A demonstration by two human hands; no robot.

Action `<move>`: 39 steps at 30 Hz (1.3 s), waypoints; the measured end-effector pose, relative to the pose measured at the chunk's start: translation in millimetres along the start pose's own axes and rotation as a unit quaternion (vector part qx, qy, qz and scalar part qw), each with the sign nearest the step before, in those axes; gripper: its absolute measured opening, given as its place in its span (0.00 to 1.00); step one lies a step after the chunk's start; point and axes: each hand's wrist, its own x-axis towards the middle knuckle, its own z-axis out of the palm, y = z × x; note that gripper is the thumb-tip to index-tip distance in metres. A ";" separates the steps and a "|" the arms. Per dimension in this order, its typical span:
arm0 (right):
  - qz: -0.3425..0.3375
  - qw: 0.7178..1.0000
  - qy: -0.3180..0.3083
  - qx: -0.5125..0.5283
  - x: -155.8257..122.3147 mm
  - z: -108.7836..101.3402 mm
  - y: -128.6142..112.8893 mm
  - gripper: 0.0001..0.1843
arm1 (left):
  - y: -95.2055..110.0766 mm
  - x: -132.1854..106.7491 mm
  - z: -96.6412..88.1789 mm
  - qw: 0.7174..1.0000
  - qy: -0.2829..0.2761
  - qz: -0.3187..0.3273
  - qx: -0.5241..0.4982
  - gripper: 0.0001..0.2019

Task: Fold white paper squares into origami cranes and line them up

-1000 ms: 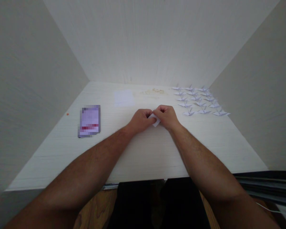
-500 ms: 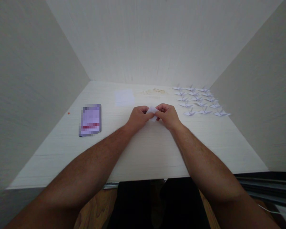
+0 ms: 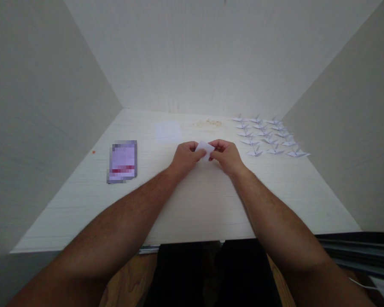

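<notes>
A pale, faintly grained table (image 3: 195, 213) fills the space between light walls, and the person sits at its near edge, dark-clad legs (image 3: 182, 273) at six o'clock, wooden floor (image 3: 121, 281) showing beside them.

Both forearms reach in from seven and five o'clock to meet at the middle. There the small white paper (image 3: 205, 148) sits between the hands, one corner turned towards the far wall. The left hand (image 3: 186, 157) is nearly closed, its thumb pressed on the paper's face with the fingers curled behind, which likely steadies it. The right hand (image 3: 225, 157) pinches the opposite edge between thumb and fingertips, a light grip that seems to leave most of the face uncovered.

Taking the held paper as the dial's centre, a purple, blurred-out item (image 3: 123, 160) lies at nine o'clock, apart from the hands, perhaps to leave them room. At ten, a flat white sheet (image 3: 168, 131) rests within easy reach. Between two and three, folded paper birds (image 3: 269, 140) stand in rows, presumably spaced to keep their wings from crushing. At twelve, a yellowish stain (image 3: 211, 123) marks the tabletop before the back wall (image 3: 198, 55).
</notes>
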 end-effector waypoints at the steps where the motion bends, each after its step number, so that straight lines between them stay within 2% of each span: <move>1: 0.000 1.000 -0.005 0.007 -0.2 0.5 -0.4 0.14 | -0.4 0.3 0.0 1.000 0.001 -0.002 -0.006 0.07; 3: -0.003 1.000 -0.005 0.023 -0.6 1.6 -1.5 0.15 | -1.4 1.2 0.4 1.000 0.004 -0.008 -0.024 0.07; 6: -0.057 0.997 0.047 0.013 -1.8 2.8 -2.7 0.17 | -3.5 3.2 1.3 0.997 0.009 -0.016 -0.069 0.08; 9: -0.157 0.979 0.100 -0.085 -4.2 2.7 -3.3 0.12 | -5.4 4.7 2.1 0.994 0.011 -0.015 -0.105 0.10; 11: -0.203 0.962 0.096 -0.156 -6.0 2.1 -3.7 0.12 | -6.3 5.1 2.4 0.993 0.006 -0.010 -0.121 0.11; 13: -0.218 0.952 0.087 -0.198 -7.5 1.4 -4.3 0.13 | -7.0 5.2 2.4 0.991 -0.003 -0.005 -0.134 0.11; 18: -0.189 0.946 0.072 -0.253 -9.0 0.2 -6.8 0.09 | -6.0 5.4 1.5 0.987 -0.013 -0.013 -0.161 0.15; 22: -0.194 0.941 0.040 -0.274 -8.2 0.2 -5.9 0.18 | -2.9 6.2 0.5 0.978 -0.016 -0.028 -0.205 0.15; 24: -0.186 0.937 0.046 -0.293 -7.6 0.6 -4.6 0.19 | -2.4 6.6 0.5 0.975 -0.028 -0.040 -0.218 0.14; 27: -0.166 0.935 0.076 -0.305 -7.3 1.3 -3.3 0.10 | -3.8 6.5 1.6 0.984 -0.027 -0.025 -0.176 0.11; 29: -0.152 0.940 0.094 -0.289 -7.7 1.9 -3.6 0.09 | -5.2 6.2 2.4 0.991 0.015 0.003 -0.131 0.10; 32: -0.114 0.959 0.083 -0.245 -8.6 3.3 -4.7 0.11 | -6.1 6.1 2.6 0.990 0.071 0.044 -0.113 0.15; 35: -0.074 0.975 0.050 -0.203 -9.1 4.8 -5.5 0.13 | -6.2 6.2 1.4 0.992 0.048 0.052 -0.108 0.15; 39: -0.060 0.982 0.067 -0.165 -8.3 5.0 -5.7 0.12 | -7.0 5.9 0.1 0.995 0.040 0.037 -0.081 0.12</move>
